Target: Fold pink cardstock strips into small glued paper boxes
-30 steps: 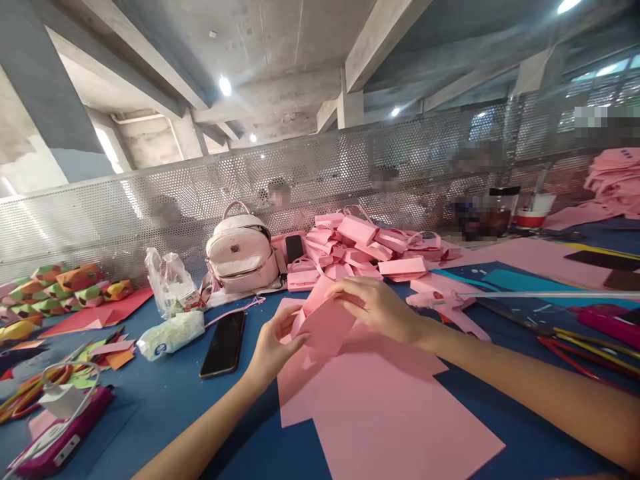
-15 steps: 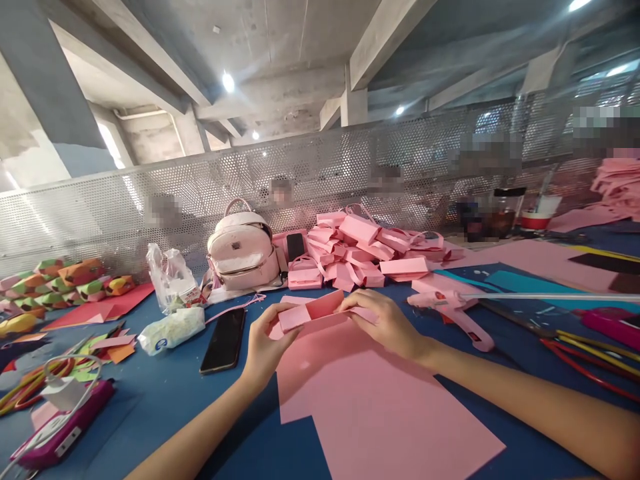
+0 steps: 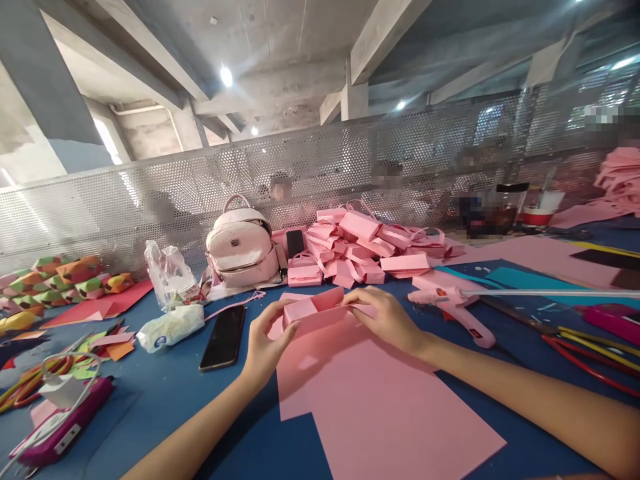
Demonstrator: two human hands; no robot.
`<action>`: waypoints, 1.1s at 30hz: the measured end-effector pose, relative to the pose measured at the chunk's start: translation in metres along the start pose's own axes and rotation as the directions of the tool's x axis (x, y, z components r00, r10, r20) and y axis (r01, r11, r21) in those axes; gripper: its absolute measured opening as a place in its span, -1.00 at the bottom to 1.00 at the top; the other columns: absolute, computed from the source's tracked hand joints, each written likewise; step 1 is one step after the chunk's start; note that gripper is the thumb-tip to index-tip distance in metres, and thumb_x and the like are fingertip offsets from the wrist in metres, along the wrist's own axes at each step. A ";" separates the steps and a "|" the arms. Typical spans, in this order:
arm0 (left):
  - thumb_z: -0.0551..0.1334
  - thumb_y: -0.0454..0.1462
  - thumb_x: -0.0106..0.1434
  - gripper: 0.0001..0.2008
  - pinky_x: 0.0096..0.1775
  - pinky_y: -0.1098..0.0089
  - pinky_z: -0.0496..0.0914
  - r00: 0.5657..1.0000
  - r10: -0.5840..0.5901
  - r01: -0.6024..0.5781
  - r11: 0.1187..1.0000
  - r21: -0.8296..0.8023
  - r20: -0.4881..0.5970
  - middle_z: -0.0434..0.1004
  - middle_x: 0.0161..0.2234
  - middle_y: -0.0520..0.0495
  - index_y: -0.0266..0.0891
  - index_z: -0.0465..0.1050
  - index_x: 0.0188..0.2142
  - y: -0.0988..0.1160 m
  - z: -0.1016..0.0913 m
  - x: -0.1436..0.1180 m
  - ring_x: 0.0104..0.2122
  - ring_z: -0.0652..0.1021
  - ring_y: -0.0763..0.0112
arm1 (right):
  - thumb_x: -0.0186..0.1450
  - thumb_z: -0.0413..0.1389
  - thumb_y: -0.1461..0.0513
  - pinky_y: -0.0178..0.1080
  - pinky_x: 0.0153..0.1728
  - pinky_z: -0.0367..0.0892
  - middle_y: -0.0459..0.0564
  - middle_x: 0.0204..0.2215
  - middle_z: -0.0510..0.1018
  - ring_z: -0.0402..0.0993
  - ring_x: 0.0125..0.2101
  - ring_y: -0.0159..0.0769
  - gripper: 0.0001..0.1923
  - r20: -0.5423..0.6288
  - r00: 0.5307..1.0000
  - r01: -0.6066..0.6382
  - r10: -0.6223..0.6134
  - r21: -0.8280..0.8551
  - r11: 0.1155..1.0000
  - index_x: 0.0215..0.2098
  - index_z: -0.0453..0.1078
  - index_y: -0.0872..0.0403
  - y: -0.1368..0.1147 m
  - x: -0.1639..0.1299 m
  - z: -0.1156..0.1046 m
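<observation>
Paper box [image 3: 319, 323] is resting level over pink sheets [image 3: 395, 413], no longer tilting as a second ago, so its walls are apparently taking shape; left hand [image 3: 267, 337] is clamping one end, right hand [image 3: 387, 320] pinching the other.

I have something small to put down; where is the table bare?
Widest: bare table between power strip, phone and left forearm. Smaller patches flank the pink sheets: left, up to that forearm; right, up to the right forearm. Crowded: beyond the pink box, with the backpack and pink pile, and around the glue gun.
</observation>
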State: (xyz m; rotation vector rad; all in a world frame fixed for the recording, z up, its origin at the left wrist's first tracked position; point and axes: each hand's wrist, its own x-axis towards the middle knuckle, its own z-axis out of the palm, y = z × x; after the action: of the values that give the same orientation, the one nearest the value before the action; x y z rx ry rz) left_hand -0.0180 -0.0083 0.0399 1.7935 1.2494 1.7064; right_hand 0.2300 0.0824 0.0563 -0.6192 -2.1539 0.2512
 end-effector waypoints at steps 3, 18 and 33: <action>0.29 -0.22 0.27 -0.74 0.01 0.36 0.42 1.000 0.014 -0.014 1.000 -0.009 -0.006 0.59 -0.08 -0.14 -0.22 0.49 -0.06 0.000 -0.001 0.000 -0.05 0.56 0.22 | 0.33 0.07 0.28 -0.24 -0.22 0.31 -0.08 -0.32 0.62 0.49 -0.27 -0.22 -0.88 -0.005 1.000 -0.004 0.004 -0.004 1.000 -0.27 0.45 -0.02 0.000 0.001 -0.001; 0.33 -0.15 0.22 -0.69 0.03 0.25 0.45 0.998 0.031 -0.025 0.994 0.109 -0.061 0.63 -0.06 -0.16 -0.22 0.54 -0.07 -0.012 -0.003 0.001 -0.03 0.58 0.15 | 0.33 0.07 0.30 -0.23 -0.21 0.31 -0.08 -0.32 0.62 0.50 -0.27 -0.23 -0.87 -0.024 1.000 0.001 -0.001 -0.014 1.000 -0.26 0.45 -0.01 0.002 0.002 -0.002; 0.49 -0.12 0.00 -0.29 -0.02 0.22 0.50 0.944 -0.273 0.325 0.871 -0.369 0.187 0.54 0.06 -0.28 -0.23 0.39 0.13 -0.012 0.008 0.008 0.03 0.55 0.04 | 0.19 0.23 0.04 -0.31 -0.53 0.29 -0.13 -0.50 0.49 0.32 -0.57 -0.40 -0.71 0.074 0.893 -0.406 0.445 0.561 0.721 -0.27 0.38 0.06 0.000 0.008 0.003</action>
State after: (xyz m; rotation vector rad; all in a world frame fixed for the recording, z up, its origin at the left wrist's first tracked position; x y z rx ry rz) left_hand -0.0162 0.0072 0.0339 1.3669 0.9797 1.5074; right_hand 0.2230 0.0870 0.0598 -0.7453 -1.7088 1.0692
